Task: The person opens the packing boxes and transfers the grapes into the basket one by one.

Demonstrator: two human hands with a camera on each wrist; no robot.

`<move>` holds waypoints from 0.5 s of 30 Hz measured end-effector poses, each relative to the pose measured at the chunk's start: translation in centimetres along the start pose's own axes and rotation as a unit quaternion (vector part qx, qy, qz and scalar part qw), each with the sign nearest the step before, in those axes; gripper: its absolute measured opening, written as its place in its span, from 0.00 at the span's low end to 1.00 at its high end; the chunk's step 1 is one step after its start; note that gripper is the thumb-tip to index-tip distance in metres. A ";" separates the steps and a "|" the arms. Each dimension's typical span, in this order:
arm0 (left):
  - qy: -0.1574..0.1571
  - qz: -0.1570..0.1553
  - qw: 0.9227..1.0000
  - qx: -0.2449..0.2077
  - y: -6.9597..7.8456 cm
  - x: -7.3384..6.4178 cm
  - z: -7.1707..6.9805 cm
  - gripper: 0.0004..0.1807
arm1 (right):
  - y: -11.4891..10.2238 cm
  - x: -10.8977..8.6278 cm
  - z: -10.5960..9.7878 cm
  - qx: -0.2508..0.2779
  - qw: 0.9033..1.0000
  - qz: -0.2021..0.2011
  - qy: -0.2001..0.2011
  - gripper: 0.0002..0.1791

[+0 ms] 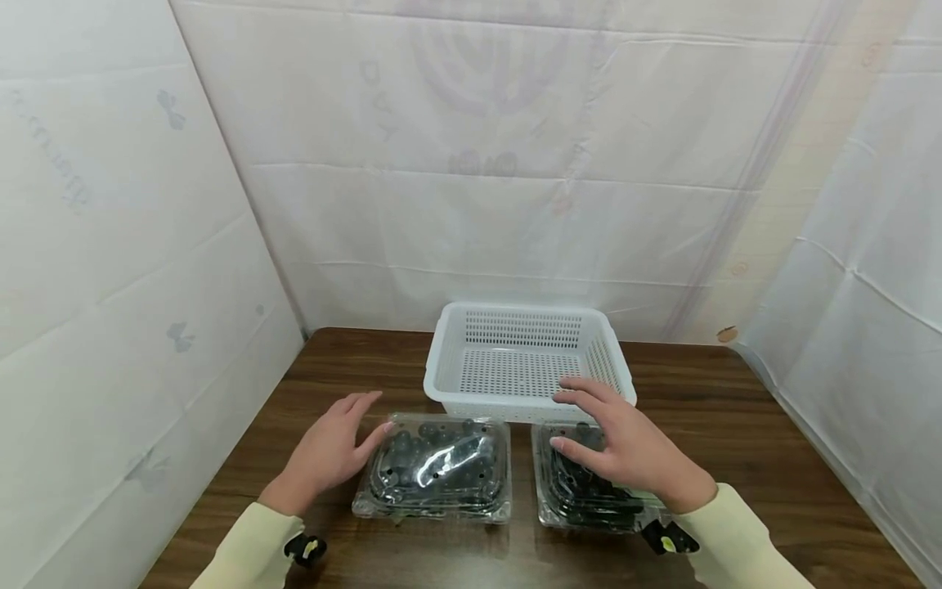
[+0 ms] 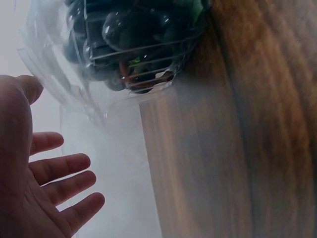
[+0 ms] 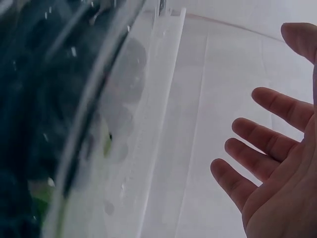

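Now | left hand (image 1: 331, 448), right hand (image 1: 636, 446): fingers (image 2: 72, 187) relaxed, released | two clear fruit boxes (image 1: 441, 468) | one white basket (image 1: 500, 408) behind

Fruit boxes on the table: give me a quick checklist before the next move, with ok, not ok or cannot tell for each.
1. Left hand free: ok, fingers extended, nothing held.
2. Right hand free: ok, fingers extended, nothing held.
3. Left fruit box and right fruit box standing apart: ok, a strip of table shows between them.
4. Right fruit box in full sight from the head view: not ok, the right hand covers part of it.
5. Both box lids latched: cannot tell, the catches are too unclear.
6. White basket upright: ok, its open side faces up behind the boxes.
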State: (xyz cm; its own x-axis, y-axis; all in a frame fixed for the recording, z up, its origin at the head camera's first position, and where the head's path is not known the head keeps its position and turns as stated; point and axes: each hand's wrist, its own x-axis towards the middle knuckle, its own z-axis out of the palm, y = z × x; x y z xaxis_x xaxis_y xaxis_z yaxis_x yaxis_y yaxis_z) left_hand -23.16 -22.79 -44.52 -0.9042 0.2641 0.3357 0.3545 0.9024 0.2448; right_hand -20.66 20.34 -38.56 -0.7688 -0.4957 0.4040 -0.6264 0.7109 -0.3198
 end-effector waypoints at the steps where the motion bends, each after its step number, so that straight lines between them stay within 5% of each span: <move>1: -0.003 -0.004 1.000 -0.005 0.0 -0.1 0.1 0.35 | -0.1 -0.1 0.2 0.004 1.000 -0.002 0.002 0.30; 15: -0.041 -0.051 0.994 -0.093 0.5 -0.5 1.0 0.32 | -1.9 -0.1 2.5 0.068 0.998 -0.010 -0.013 0.28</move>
State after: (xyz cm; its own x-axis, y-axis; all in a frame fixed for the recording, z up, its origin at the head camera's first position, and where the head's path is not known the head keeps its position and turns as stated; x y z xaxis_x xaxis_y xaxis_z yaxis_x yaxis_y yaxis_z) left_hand -22.76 -22.18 -45.46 -0.9514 0.2080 0.2271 0.2908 0.8497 0.4399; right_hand -19.72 17.77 -40.12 -0.7581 -0.5234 0.3889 -0.6518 0.6276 -0.4259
